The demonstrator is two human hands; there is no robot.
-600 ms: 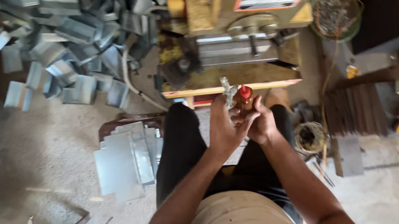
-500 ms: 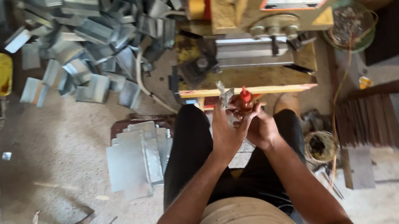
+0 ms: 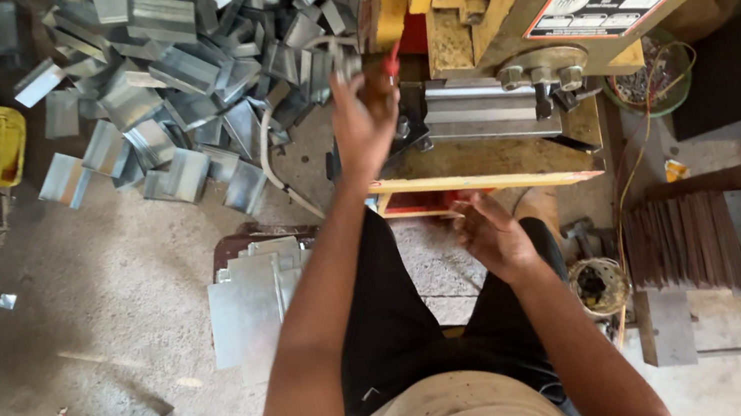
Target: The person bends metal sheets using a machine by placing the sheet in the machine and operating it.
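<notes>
Both hands have parted since the earlier frame, when they met together over the lap around a small red-handled tool and a metal piece. Now the left hand [image 3: 363,123] is raised toward the yellow press machine [image 3: 497,3], its grip pinching the red-handled tool [image 3: 391,60] and a bent metal piece [image 3: 337,53], probably lifted to reach the machine's front. Lower down, the right hand [image 3: 492,235] sits just beneath the yellow ledge [image 3: 488,182], fingers loosely curled; I cannot tell whether it holds anything. Flat metal sheets [image 3: 251,305] lie stacked within reach beside the left knee, and 1 heap of bent metal pieces [image 3: 172,60] covers the floor [image 3: 100,286] beyond.
</notes>
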